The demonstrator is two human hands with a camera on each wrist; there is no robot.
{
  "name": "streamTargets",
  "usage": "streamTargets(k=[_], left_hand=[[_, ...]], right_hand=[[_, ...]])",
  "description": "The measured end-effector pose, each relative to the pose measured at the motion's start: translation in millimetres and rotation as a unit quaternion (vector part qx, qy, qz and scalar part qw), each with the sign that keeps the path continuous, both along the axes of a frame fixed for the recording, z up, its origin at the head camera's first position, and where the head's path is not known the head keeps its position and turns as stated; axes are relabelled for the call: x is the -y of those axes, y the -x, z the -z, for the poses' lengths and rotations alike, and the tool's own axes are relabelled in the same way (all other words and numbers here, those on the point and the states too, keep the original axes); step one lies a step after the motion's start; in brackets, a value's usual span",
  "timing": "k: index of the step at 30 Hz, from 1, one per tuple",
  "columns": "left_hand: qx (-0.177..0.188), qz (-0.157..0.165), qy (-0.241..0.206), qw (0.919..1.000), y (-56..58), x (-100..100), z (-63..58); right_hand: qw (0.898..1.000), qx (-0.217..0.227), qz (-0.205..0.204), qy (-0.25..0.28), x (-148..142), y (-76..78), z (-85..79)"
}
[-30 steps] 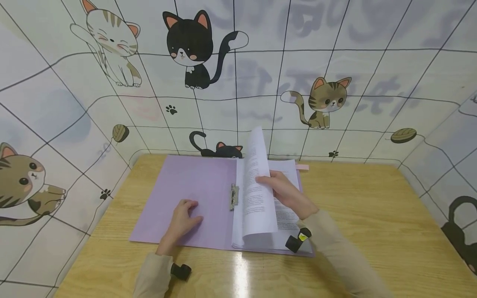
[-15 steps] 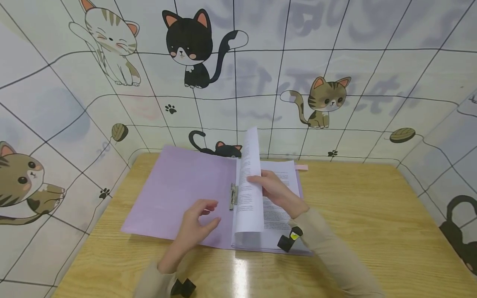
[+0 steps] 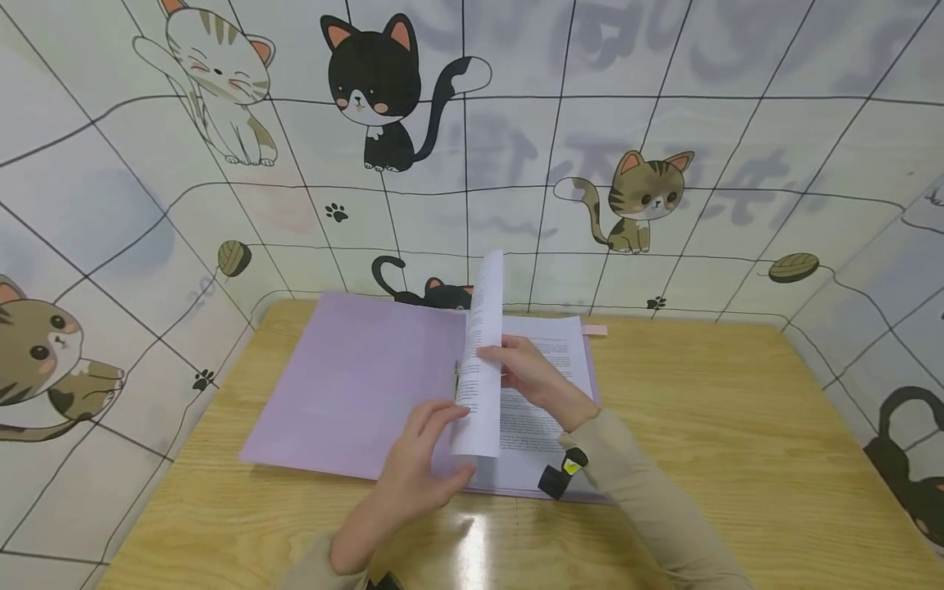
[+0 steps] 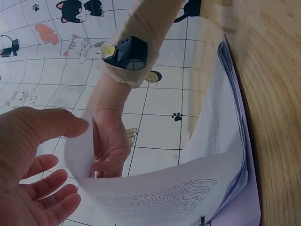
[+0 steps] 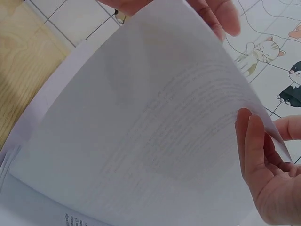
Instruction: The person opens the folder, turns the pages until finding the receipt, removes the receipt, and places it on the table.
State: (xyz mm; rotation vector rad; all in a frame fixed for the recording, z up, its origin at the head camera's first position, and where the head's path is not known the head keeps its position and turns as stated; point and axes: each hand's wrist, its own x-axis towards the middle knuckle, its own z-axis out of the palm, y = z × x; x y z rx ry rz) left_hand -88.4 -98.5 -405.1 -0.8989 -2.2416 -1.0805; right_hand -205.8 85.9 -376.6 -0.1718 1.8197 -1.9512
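A purple folder (image 3: 354,385) lies spread on the table, a stack of printed pages (image 3: 542,430) on its right half. My right hand (image 3: 542,377) pinches a raised sheet of paper (image 3: 481,393) by its free edge, thumb on one face and fingers on the other. That sheet stands curved near the folder's spine, partly covering the metal clip (image 3: 457,373). Close to the sheet's lower left is my left hand (image 3: 420,459), fingers and thumb spread apart. In the left wrist view its thumb (image 4: 66,125) is beside the sheet's edge; whether it touches I cannot tell.
The wooden table (image 3: 701,426) extends to both sides. A pink tab (image 3: 594,330) sticks out at the stack's upper right. Behind the table rises a wall covering (image 3: 509,164) with cartoon cats and grid lines. Each wrist carries a small black camera (image 3: 555,482).
My right hand has brought the raised sheet leftward, more upright over the spine. My left hand has moved right from the folder's left cover toward the sheet. The left cover shifted slightly.
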Motion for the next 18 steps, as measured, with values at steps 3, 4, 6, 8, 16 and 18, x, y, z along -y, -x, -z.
streamTargets(k=[3, 4, 6, 8, 16, 18], left_hand=[[-0.025, -0.018, 0.014, 0.9994, 0.3, -3.8, 0.0], [-0.032, -0.019, 0.013, 0.9992, 0.6, -4.7, -0.2], [-0.053, -0.017, 0.009, 0.9984, 1.7, -6.0, -0.9], [-0.069, -0.014, 0.007, 0.9975, 2.3, -6.7, -1.8], [-0.095, -0.006, 0.014, 0.9954, 3.6, -5.3, -3.1], [-0.093, -0.010, 0.013, 0.9955, 4.2, -4.2, -2.4]], right_hand=[[1.000, -0.006, -0.004, -0.001, 1.6, -0.2, 0.8], [1.000, -0.008, -0.005, 0.000, 2.1, -0.3, 1.0], [1.000, -0.008, -0.008, 0.004, 3.1, -0.5, 1.3], [1.000, -0.008, -0.013, 0.011, 3.9, -1.1, 1.1], [0.999, -0.009, -0.028, 0.021, 6.9, -2.0, 2.0], [0.999, -0.005, -0.028, 0.024, 7.6, -1.9, 2.7]])
